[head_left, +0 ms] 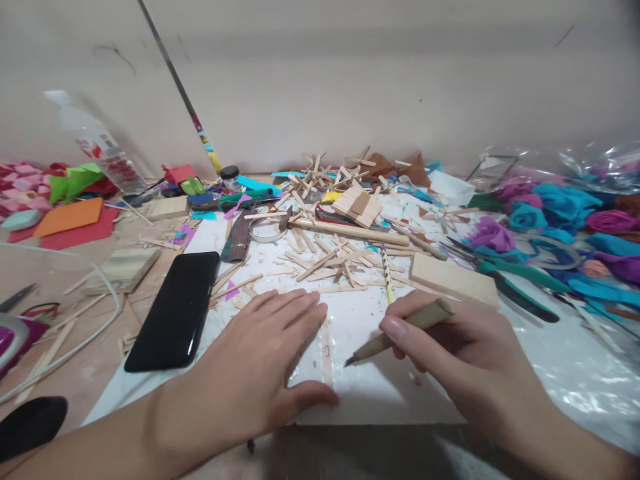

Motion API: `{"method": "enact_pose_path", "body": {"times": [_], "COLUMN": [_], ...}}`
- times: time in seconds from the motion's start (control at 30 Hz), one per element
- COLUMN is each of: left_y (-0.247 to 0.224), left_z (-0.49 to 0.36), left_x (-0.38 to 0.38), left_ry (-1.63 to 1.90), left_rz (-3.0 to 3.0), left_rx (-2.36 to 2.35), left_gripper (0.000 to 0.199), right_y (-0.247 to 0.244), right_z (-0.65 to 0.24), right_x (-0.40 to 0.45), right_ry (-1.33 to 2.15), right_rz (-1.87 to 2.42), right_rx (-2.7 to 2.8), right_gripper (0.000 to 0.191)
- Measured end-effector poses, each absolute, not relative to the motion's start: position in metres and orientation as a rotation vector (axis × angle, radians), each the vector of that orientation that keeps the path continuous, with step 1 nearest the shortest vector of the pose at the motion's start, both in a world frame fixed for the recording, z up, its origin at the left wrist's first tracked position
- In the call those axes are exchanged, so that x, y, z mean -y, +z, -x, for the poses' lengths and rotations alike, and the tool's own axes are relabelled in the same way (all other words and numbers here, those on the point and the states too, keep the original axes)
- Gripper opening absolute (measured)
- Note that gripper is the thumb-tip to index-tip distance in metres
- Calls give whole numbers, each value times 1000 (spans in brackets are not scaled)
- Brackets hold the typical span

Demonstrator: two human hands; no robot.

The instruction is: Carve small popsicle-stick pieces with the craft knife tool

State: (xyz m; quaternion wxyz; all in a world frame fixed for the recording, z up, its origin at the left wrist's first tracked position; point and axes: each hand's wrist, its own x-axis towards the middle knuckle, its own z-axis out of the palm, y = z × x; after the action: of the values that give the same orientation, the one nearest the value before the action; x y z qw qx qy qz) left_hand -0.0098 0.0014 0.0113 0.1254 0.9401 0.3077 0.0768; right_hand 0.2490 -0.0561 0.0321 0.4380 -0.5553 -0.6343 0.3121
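A thin wooden stick (327,353) with small dark marks stands out against the white board (370,400) near its front edge. My left hand (265,360) lies spread, its fingertips at the stick's far end and its thumb at the near end. My right hand (450,347) is closed on an olive-brown pen (410,330), whose dark tip points down and left, just right of the stick. Whether the tip touches the board I cannot tell. Left of my left hand lies a black phone (175,310).
A hammer (350,231) and a heap of wooden sticks (340,263) lie beyond my hands. Wood blocks (453,279), green-handled pliers (520,290) and crepe paper flowers (565,203) are on the right. A white cable (113,280) and plastic bottle (103,147) are left.
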Motion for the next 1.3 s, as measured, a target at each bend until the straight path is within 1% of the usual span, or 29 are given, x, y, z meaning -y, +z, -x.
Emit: {"method": "enact_pose_path", "body": {"times": [0.1, 0.23, 0.3, 0.37, 0.47, 0.57, 0.6, 0.73, 0.8, 0.93, 1.0, 1.03, 1.13, 1.23, 1.3], "left_y": [10, 10, 12, 14, 17, 18, 17, 15, 13, 12, 12, 12, 12, 12, 12], "left_z": [7, 6, 7, 7, 8, 9, 9, 10, 9, 10, 11, 11, 14, 16, 17], "left_x": [0, 2, 2, 1, -1, -3, -3, -5, -6, -8, -10, -11, -15, -20, -22], "left_ry": [150, 149, 195, 254, 289, 268, 270, 285, 282, 325, 342, 348, 367, 354, 346], "left_rz": [-2731, -2662, -2631, -2606, -2578, -2561, -2553, -2553, -2563, -2541, -2544, -2553, -2595, -2630, -2620], "left_rx": [-897, -914, -905, -885, -860, -857, -861, -812, -778, -816, -832, -830, -796, -787, -810], "left_gripper": [84, 72, 62, 57, 54, 41, 39, 52, 54, 55, 56, 53, 33, 33, 27], "right_y": [33, 33, 30, 26, 20, 21, 24, 41, 47, 45, 37, 33, 22, 17, 16], "right_z": [-248, -251, -255, -258, -261, -261, -261, -259, -257, -252, -251, -251, -251, -250, -250], "right_x": [54, 53, 53, 51, 47, 46, 46, 53, 57, 58, 57, 57, 55, 55, 56], "right_ry": [747, 794, 915, 1115, 1325, 1347, 1335, 1207, 1120, 954, 889, 852, 712, 570, 523], "right_rz": [1382, 1425, 1453, 1444, 1359, 1315, 1323, 1432, 1499, 1522, 1501, 1495, 1478, 1438, 1424], "right_rx": [1604, 1552, 1515, 1473, 1414, 1477, 1534, 1838, 1948, 2118, 2199, 2237, 2355, 2470, 2507], "right_gripper": [36, 46, 54, 58, 56, 53, 52, 51, 47, 25, 17, 17, 17, 17, 16]}}
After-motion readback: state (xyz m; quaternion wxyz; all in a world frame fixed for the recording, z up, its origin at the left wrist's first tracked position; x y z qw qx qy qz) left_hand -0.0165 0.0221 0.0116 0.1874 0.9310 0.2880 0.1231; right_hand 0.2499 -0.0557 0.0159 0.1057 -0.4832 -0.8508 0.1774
